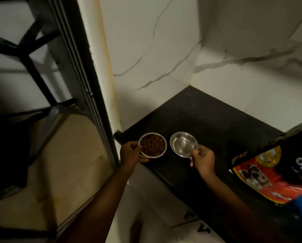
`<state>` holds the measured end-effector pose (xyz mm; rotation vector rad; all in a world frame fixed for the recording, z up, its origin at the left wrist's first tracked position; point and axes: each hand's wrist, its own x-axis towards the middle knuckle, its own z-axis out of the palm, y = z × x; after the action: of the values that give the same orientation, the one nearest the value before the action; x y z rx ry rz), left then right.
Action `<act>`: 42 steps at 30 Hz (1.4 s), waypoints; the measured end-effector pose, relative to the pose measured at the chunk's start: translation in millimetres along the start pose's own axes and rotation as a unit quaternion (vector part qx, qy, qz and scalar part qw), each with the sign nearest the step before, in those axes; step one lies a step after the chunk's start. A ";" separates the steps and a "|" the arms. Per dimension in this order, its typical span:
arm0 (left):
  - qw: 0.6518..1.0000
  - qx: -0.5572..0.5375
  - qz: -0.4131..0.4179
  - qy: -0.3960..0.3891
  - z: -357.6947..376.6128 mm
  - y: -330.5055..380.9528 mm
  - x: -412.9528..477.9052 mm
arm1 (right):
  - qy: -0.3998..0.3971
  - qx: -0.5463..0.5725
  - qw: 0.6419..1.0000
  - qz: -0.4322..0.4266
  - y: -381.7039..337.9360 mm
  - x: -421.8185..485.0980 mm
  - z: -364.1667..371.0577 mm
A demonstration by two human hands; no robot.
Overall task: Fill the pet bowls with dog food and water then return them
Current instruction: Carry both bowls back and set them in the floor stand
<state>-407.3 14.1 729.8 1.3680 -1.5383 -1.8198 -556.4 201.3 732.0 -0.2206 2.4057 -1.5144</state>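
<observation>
Two steel pet bowls are at the near left end of a black counter. The food bowl is heaped with brown kibble, and my left hand grips its near left rim. To its right, the water bowl holds clear water; my right hand pinches its near right rim. I cannot tell whether the bowls rest on the counter or are lifted just off it. A red, yellow and black dog food bag stands on the counter at the right edge of the view.
White marble-patterned walls enclose the counter's back corner. A dark sliding door frame runs down the left, with a beige floor and black grille beyond it. Light floor tiles lie below the counter's front edge.
</observation>
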 end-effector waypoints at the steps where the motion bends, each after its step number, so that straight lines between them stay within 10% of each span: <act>1: 1.000 -0.005 0.004 0.015 -5.5 -4.4 -8.2 | -0.015 -0.004 1.000 -0.006 -1.3 -3.4 2.5; 28: 0.926 -0.191 -0.025 0.326 -190.5 -105.0 -160.4 | -0.333 -0.027 0.930 -0.152 -10.6 -137.8 147.7; 42: 0.920 -0.166 -0.020 0.355 -266.9 -176.4 -181.3 | -0.359 -0.001 0.921 -0.153 30.9 -209.5 212.3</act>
<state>-49.9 74.6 667.6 1.6330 -0.7885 -1.2869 -289.0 91.7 651.8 -1.0014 1.8248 -1.2358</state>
